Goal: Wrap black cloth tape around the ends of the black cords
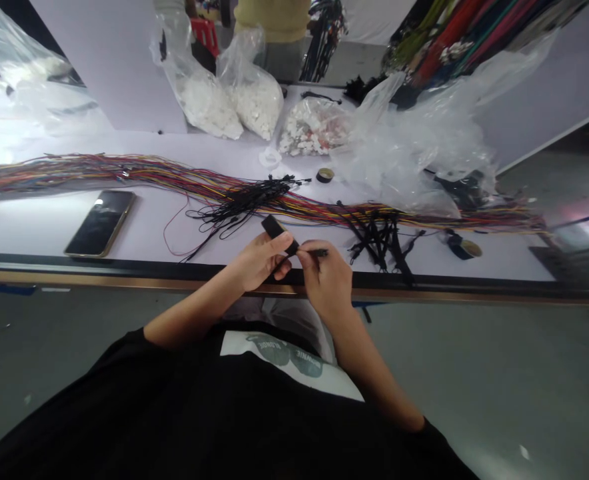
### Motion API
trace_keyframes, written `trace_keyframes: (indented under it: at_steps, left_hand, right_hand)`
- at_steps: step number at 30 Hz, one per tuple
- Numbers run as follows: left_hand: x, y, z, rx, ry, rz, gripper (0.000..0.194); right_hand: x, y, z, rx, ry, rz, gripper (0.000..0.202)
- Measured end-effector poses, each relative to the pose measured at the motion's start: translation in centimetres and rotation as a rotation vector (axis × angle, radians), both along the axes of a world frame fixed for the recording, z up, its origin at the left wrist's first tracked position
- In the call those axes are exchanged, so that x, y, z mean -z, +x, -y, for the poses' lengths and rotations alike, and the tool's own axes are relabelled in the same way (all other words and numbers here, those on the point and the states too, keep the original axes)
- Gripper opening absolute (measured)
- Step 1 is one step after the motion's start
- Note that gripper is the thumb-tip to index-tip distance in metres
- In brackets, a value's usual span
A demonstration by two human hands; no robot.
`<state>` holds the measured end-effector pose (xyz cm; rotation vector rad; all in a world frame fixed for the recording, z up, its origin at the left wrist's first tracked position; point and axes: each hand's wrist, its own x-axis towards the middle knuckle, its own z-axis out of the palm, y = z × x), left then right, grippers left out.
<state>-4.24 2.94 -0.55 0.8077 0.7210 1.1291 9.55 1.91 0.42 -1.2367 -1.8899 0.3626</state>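
Observation:
My left hand (pixel 260 261) is closed around a roll of black tape (pixel 272 226), with its thumb lying along the roll. Close beside it, my right hand (pixel 330 279) pinches a short black cable (pixel 320 253), whose tip sticks out past the fingers. Both hands are just above the table's front edge and nearly touch. Where tape and cable meet is partly hidden by the fingers. Beyond them lies a pile of thin black cables (pixel 247 203) on a long bundle of coloured wires (pixel 174 175). Right of my hands is a group of thicker black cable pieces (pixel 380 240).
A phone (pixel 100 223) lies at the left. One tape roll (pixel 325 175) sits behind the wires, another (pixel 464 248) at the right. Clear bags of white parts (pixel 257 100) and crumpled plastic bags (pixel 414 153) line the back. A person (pixel 273 23) stands beyond the table.

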Motion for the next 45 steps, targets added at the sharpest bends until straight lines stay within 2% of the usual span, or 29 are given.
trace_keyframes:
  at_steps: [2, 4, 7, 9, 10, 12, 13, 16, 18, 21, 23, 25, 27, 29, 30, 31, 34, 35, 36, 38, 41, 43, 45]
  left_hand:
    - [0.0, -0.2, -0.2, 0.092, -0.014, 0.033, 0.044]
    - [0.0, -0.3, -0.1, 0.037, 0.024, 0.025, 0.042]
    - [-0.2, -1.0, 0.6, -0.046, 0.259, -0.134, 0.047]
    - [-0.4, -1.8, 0.9, 0.007, 0.489, -0.342, 0.066]
    - [-0.5, -2.1, 1.0, 0.072, 0.591, -0.432, 0.072]
    - [-0.5, -2.5, 0.9, 0.135, 0.668, -0.555, 0.063]
    - [-0.4, -2.5, 0.9, 0.103, 0.671, -0.599, 0.050]
    - [-0.1, -1.8, 0.5, -0.150, 0.659, -0.706, 0.014]
    - [0.0, -1.2, 0.2, -0.277, 0.694, -0.741, 0.005]
    - [0.1, -0.6, 0.1, -0.384, 0.715, -0.731, 0.009]
    - [0.3, -0.3, 0.3, -0.401, 0.709, -0.707, 0.011]
    - [0.4, -0.1, 0.7, -0.396, 0.688, -0.678, 0.009]
    - [0.4, 0.1, 1.1, -0.430, 0.601, -0.603, 0.007]
    - [0.1, 0.0, 1.3, -0.459, 0.426, -0.445, 0.029]
    - [0.0, -0.1, 1.2, -0.424, 0.320, -0.348, 0.037]
    - [-0.3, -0.3, 1.1, -0.329, 0.220, -0.258, 0.040]
    - [-0.7, -0.8, 0.5, 0.065, 0.019, -0.083, 0.044]
    - [-0.8, -0.9, 0.4, 0.126, 0.001, -0.054, 0.043]
    - [-0.8, -1.0, 0.4, 0.132, 0.015, -0.041, 0.042]
    - [-0.9, -1.2, 0.6, 0.065, 0.141, -0.097, 0.039]
    - [-1.2, -2.1, 1.2, 0.021, 0.498, -0.412, 0.051]
    - [-1.4, -2.9, 1.4, 0.096, 0.715, -0.674, 0.061]
    - [-1.6, -3.5, 1.4, 0.201, 0.834, -0.850, 0.067]
  right_hand:
    - [0.0, -0.3, 0.2, -0.008, -0.046, -0.074, 0.017]
    - [0.0, -0.4, 0.2, 0.023, -0.138, -0.188, 0.019]
    - [-0.1, -0.1, -0.3, 0.065, -0.251, -0.288, 0.021]
    - [-0.4, 0.3, -0.6, 0.059, -0.259, -0.246, 0.020]
    - [-0.6, 0.5, -0.7, 0.048, -0.252, -0.212, 0.018]
    - [-0.9, 0.8, -0.7, 0.012, -0.233, -0.154, 0.014]
    - [-1.1, 0.8, -0.6, -0.002, -0.220, -0.146, 0.013]
    - [-0.9, 0.5, -0.2, -0.008, -0.188, -0.189, 0.013]
    - [-0.5, 0.1, 0.0, 0.001, -0.215, -0.280, 0.017]
    - [0.4, -0.3, 0.1, -0.049, -0.322, -0.403, 0.018]
    - [0.7, -0.4, 0.0, -0.094, -0.328, -0.400, 0.017]
    - [0.7, -0.4, -0.2, -0.081, -0.244, -0.348, 0.015]
    - [0.5, -0.3, -0.4, -0.024, -0.125, -0.289, 0.013]
    - [0.2, -0.1, -0.4, 0.001, -0.031, -0.235, 0.013]
    - [0.0, -0.1, -0.3, -0.010, -0.005, -0.210, 0.013]
    - [-0.2, -0.1, -0.2, -0.035, 0.004, -0.188, 0.013]
    - [-0.7, -0.1, 0.1, -0.081, -0.044, -0.153, 0.014]
    - [-0.7, -0.1, 0.1, -0.063, -0.078, -0.155, 0.015]
    - [-0.8, -0.1, 0.2, -0.033, -0.123, -0.166, 0.017]
    - [-0.6, -0.1, 0.0, 0.037, -0.233, -0.222, 0.020]
    - [-0.2, 0.0, -0.4, 0.068, -0.351, -0.308, 0.024]
    - [-0.1, 0.1, -0.7, 0.066, -0.362, -0.307, 0.023]
    - [-0.2, 0.3, -1.0, 0.053, -0.342, -0.265, 0.021]
